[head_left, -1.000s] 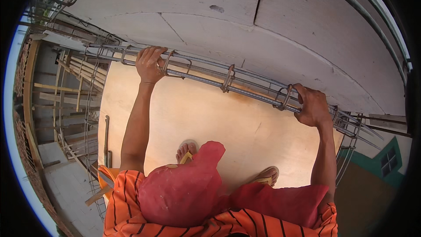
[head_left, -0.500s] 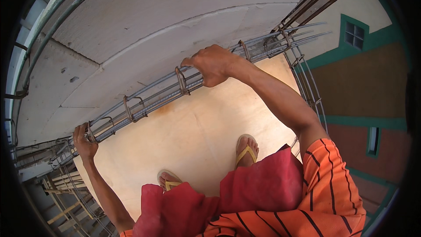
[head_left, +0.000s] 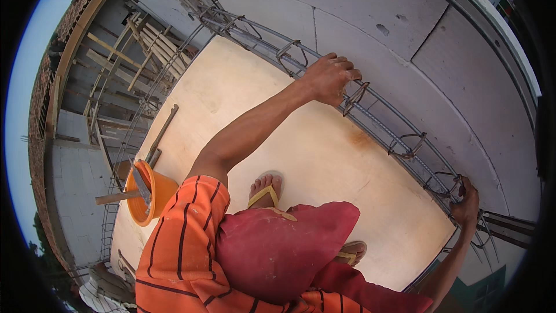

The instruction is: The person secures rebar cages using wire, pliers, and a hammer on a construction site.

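Observation:
A long rebar cage (head_left: 379, 119), made of grey bars tied with bent stirrups, runs along the foot of a pale block wall. My left hand (head_left: 331, 79) is closed over its upper bar near the middle, beside a stirrup. Farther right, my right hand (head_left: 465, 203) has its fingers curled round the cage close to its right end. Beneath my feet in yellow-strapped sandals lies a smooth light-coloured board (head_left: 231, 104), and the cage sits along its far edge.
An orange bucket (head_left: 168, 188) holding tools stands on the board at left, near a metal bar (head_left: 162, 130). Upright rebar rises at the board's left edge, with wooden poles (head_left: 153, 52) beyond. Bent bars (head_left: 492, 29) cross the wall at upper right.
My view has swung left, bringing the bucket and poles into sight. My left hand has moved from the cage's left end to its middle; my right hand has gone from the middle toward the right end.

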{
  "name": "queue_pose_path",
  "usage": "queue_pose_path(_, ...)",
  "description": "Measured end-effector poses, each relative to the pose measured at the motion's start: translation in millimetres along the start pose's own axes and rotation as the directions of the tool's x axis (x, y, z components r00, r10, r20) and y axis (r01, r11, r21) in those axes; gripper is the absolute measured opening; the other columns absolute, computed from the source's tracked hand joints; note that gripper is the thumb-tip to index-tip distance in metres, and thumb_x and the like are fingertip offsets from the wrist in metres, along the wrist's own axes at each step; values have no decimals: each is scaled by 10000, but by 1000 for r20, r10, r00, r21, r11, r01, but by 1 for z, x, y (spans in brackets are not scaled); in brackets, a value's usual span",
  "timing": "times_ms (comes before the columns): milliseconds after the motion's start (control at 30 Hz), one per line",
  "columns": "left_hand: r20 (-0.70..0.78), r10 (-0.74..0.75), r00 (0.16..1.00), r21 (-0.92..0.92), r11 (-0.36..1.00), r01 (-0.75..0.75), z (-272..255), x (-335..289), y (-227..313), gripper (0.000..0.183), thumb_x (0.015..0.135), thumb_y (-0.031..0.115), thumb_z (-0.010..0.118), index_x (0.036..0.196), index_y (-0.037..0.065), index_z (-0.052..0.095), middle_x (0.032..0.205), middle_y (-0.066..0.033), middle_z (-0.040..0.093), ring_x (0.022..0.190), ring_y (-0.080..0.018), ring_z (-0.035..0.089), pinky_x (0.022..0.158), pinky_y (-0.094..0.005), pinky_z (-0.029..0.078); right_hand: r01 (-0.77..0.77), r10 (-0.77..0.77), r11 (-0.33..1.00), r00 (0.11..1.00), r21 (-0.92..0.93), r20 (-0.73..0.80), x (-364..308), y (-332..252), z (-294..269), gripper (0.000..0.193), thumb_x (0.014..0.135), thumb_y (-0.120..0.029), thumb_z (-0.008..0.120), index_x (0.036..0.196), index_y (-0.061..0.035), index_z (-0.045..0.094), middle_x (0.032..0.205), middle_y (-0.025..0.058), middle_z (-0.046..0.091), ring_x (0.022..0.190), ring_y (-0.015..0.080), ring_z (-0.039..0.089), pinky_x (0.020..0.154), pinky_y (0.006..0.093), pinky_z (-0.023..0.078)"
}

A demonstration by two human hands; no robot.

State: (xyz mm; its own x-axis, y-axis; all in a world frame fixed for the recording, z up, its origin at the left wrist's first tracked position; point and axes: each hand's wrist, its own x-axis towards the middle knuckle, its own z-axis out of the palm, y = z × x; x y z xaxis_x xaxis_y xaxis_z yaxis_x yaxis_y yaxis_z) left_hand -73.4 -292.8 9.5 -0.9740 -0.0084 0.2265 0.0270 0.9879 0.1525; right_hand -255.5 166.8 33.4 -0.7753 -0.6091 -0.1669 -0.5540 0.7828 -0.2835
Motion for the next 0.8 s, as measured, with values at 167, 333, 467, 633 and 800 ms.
queue_pose_path(167,76,-60,995,-18,998,61,10,-33,-2,510,596,29,617,1102,92,636,986,-82,632,1037,-253,586,929,-396,432,72,-72,997,997,1,17,1,-3,22,558,505,52,578,1050,-68,578,681,49,406,644,213,419,590,333,374)
queue_pose_path(333,120,-92,989,-26,995,95,10,-40,-5,524,601,35,606,1120,93,638,1033,-99,630,1060,-261,579,967,-401,417,96,-96,995,995,-14,27,3,-15,20,534,521,26,614,1045,-75,596,696,75,445,641,256,479,601,350,403)
queue_pose_path(467,118,-69,991,-23,997,72,3,-13,-2,525,603,38,616,1126,85,632,1069,-97,625,1074,-268,573,978,-409,413,33,-33,999,999,2,32,5,-6,6,543,519,43,585,1050,-72,600,693,70,453,669,226,467,622,329,400)
queue_pose_path(633,46,-45,998,-71,996,48,12,-8,0,459,578,-20,637,1023,91,646,894,-97,638,881,-314,598,807,-418,446,68,-66,997,996,-42,53,1,-10,-12,599,525,-71,703,1118,-48,618,768,132,612,718,326,610,649,421,467)
queue_pose_path(800,-7,-35,999,56,998,36,-23,-31,5,383,576,-42,550,948,28,611,801,-143,566,787,-358,553,709,-436,436,232,-224,972,962,-32,155,11,-21,-27,650,542,-77,693,1187,-55,616,803,114,664,749,295,662,659,403,523)
